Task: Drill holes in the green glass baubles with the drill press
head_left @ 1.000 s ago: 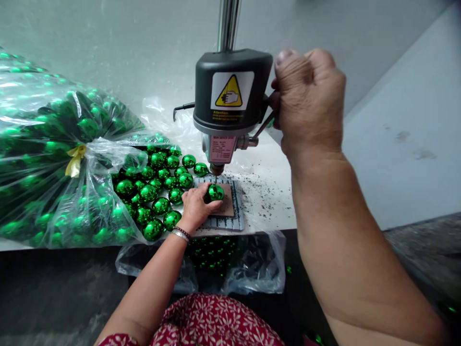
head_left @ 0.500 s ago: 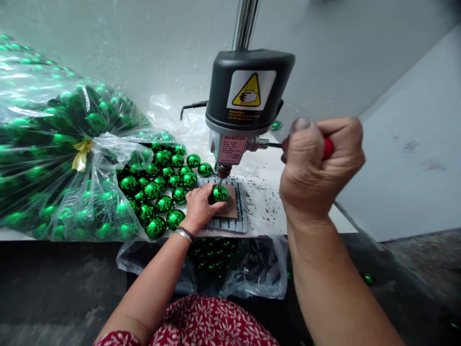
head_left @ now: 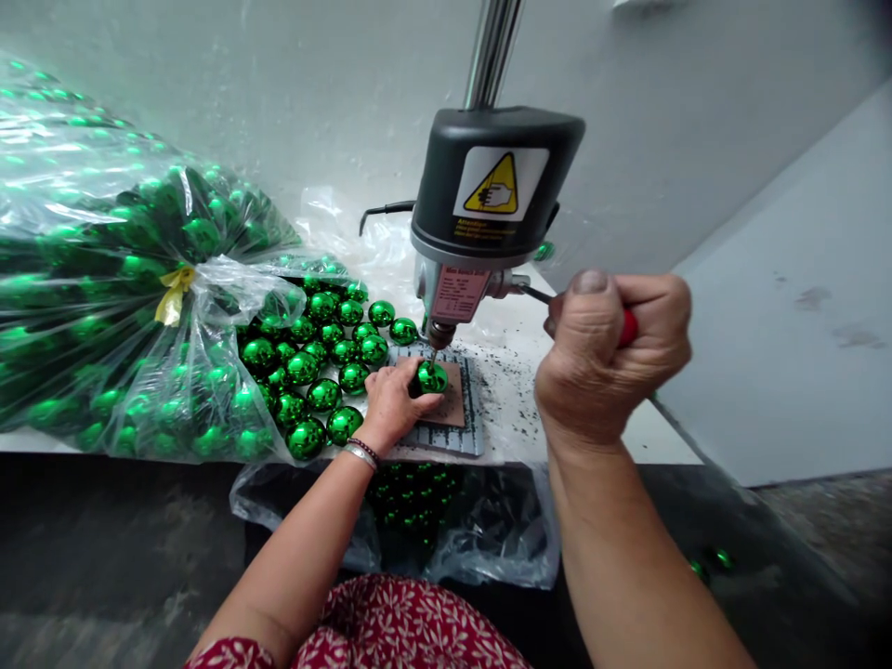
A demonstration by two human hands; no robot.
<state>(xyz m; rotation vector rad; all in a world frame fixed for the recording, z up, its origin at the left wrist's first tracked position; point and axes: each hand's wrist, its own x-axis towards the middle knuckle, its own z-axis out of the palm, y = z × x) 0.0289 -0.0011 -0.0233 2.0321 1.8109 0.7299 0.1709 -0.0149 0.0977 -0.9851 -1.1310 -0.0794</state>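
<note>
My left hand (head_left: 396, 400) grips a shiny green bauble (head_left: 433, 376) between thumb and fingers on a brown square pad (head_left: 450, 409). Directly above it is a bench drill (head_left: 498, 200), its thin bit reaching down to the bauble's top; whether it has gone in I cannot tell. Closed in a fist, my right hand (head_left: 606, 358) holds the drill's feed lever (head_left: 536, 295), which ends in a red knob (head_left: 628, 328). Several more green baubles (head_left: 324, 395) lie loose on the table just left of my left hand.
A tied clear plastic bag (head_left: 104, 307) full of green baubles covers the table's left side. Dark shavings (head_left: 502, 390) litter the white table (head_left: 662, 437). Below its front edge hangs an open plastic bag (head_left: 502, 530) with baubles inside. A wall stands behind.
My right hand has come down with the feed lever, tilting it lower. My left hand keeps the bauble under the bit. The whole view has shifted slightly.
</note>
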